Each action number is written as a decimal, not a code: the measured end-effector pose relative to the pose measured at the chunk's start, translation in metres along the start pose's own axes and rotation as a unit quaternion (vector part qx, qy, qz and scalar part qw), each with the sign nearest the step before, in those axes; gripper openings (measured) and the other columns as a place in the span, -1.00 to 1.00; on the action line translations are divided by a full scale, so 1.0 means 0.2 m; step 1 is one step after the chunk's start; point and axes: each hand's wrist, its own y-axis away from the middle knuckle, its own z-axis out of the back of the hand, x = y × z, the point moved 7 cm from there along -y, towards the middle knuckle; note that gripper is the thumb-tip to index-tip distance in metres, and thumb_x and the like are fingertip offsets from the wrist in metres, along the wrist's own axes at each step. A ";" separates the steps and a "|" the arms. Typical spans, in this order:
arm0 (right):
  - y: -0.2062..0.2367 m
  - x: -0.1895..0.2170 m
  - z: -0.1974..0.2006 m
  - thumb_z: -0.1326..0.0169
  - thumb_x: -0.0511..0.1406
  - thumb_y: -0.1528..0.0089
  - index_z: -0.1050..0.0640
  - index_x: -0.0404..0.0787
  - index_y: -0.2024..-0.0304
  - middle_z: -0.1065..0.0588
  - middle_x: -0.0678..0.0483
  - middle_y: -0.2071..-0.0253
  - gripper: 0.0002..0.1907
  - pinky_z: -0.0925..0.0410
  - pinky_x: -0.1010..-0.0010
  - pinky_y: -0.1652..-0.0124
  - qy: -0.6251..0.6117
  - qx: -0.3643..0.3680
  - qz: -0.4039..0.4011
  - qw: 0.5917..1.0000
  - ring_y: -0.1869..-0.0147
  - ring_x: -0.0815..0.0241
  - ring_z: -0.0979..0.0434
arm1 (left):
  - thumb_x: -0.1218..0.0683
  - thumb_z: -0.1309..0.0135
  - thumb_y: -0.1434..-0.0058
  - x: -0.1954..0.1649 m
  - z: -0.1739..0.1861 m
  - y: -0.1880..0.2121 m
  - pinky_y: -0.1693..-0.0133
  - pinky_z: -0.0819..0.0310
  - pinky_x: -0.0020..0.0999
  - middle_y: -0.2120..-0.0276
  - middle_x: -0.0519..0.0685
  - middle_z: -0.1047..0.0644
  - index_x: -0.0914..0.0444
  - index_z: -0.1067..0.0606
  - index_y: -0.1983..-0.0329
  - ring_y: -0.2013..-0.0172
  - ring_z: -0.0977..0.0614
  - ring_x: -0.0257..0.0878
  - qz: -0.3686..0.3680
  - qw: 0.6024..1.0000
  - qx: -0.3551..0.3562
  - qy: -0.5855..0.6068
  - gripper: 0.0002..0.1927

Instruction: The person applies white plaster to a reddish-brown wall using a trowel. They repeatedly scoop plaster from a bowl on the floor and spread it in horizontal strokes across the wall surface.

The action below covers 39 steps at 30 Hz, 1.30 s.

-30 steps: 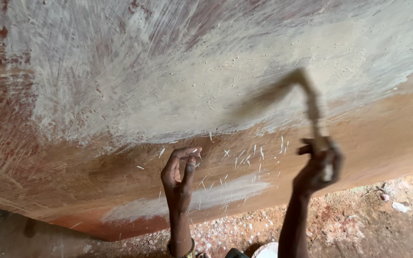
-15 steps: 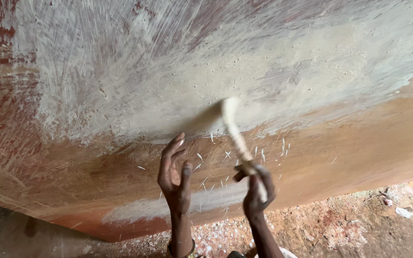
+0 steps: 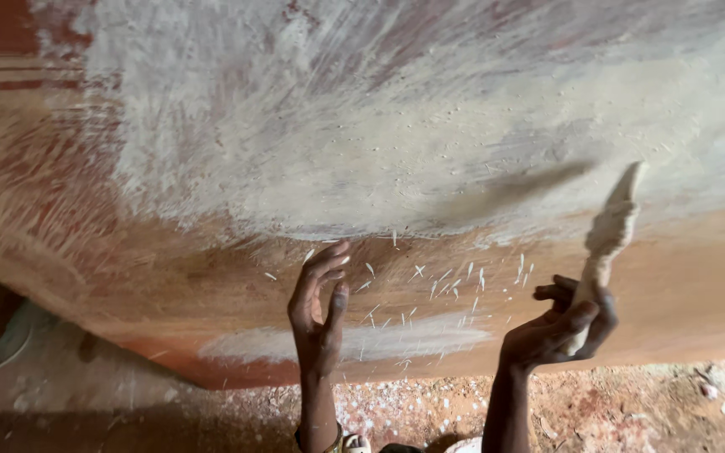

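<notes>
Right hand (image 3: 560,331) closes its grip on a paste-caked brush (image 3: 607,243), long axis near upright, tip leaning right toward the curved red hull (image 3: 698,285) whitened above. Left hand (image 3: 318,310) open, empty, fingers spread just under the hull, left of the brush.

L hand (image 3: 319,306) left of brush (image 3: 607,243); hull (image 3: 362,151) above.

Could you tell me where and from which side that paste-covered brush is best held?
Probably by the lower handle end, where the right hand already grips the brush. The coated head points up toward the curved reddish surface, so coming from below keeps fingers off the wet paste. The left hand is open and apart from the brush, close to the surface.
</notes>
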 end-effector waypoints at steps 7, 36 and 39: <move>0.48 0.21 -0.30 0.12 -0.12 -0.60 -0.55 -0.15 0.13 -0.53 0.06 0.40 -0.66 -0.54 0.32 0.10 -0.122 0.232 -0.098 0.960 0.35 0.21 -0.59 | -0.01 -0.05 -0.46 -0.03 -0.02 0.04 -0.16 -0.57 -0.18 -0.20 0.06 -0.56 0.26 -0.53 -0.13 -0.14 -0.61 -0.15 -0.011 0.999 -0.044 -0.002 -0.69; 1.40 0.74 -1.00 0.12 -0.21 -0.53 -0.55 -0.21 0.04 -0.62 -0.13 0.27 -0.74 -0.60 0.33 0.39 -0.134 0.318 -0.002 0.939 0.34 0.15 -0.70 | 0.00 -0.03 -0.48 0.04 1.23 -0.12 -0.11 -0.66 -0.22 -0.02 0.08 -0.64 0.31 -0.54 -0.08 0.01 -0.69 -0.19 -0.035 0.995 -0.086 0.027 -0.70; 1.47 0.84 -1.02 0.10 -0.22 -0.53 -0.54 -0.23 0.04 -0.60 -0.16 0.26 -0.75 -0.59 0.32 0.39 -0.145 0.346 -0.002 0.927 0.31 0.10 -0.70 | -0.01 -0.05 -0.50 0.03 1.33 -0.15 -0.18 -0.58 -0.17 -0.07 0.11 -0.62 0.31 -0.53 -0.13 -0.06 -0.66 -0.16 -0.016 0.996 -0.078 0.034 -0.68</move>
